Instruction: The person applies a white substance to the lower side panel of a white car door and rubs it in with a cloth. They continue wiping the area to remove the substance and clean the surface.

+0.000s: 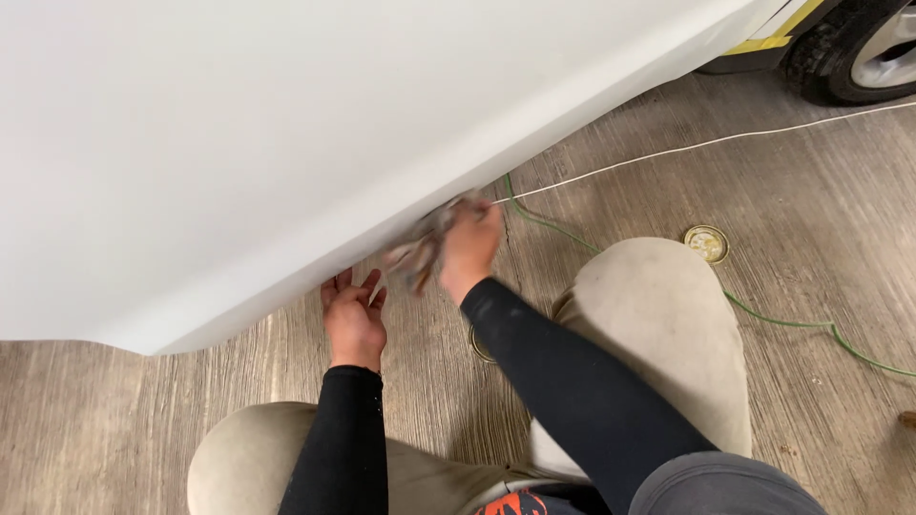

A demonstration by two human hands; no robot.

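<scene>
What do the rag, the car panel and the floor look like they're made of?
Rag: soft grey cloth, crumpled in the right hand. Panel: smooth, satin white, probably painted metal or vinyl wrap. Floor: matte grey wood-grain planks, likely vinyl or laminate.

1. The car panel (286,124) stood above the floor (840,219), its lower edge running up toward the right.
2. Just under that edge lay the left hand (353,319).
3. Right of it, at the edge, was the right hand (469,243) on a rag (420,248).
4. Two cords (668,151) ran right from the panel.
5. A round lid (707,244) lay below them.

A crumpled grey rag (425,243) pressed against the white panel's (286,143) lower edge.
</scene>
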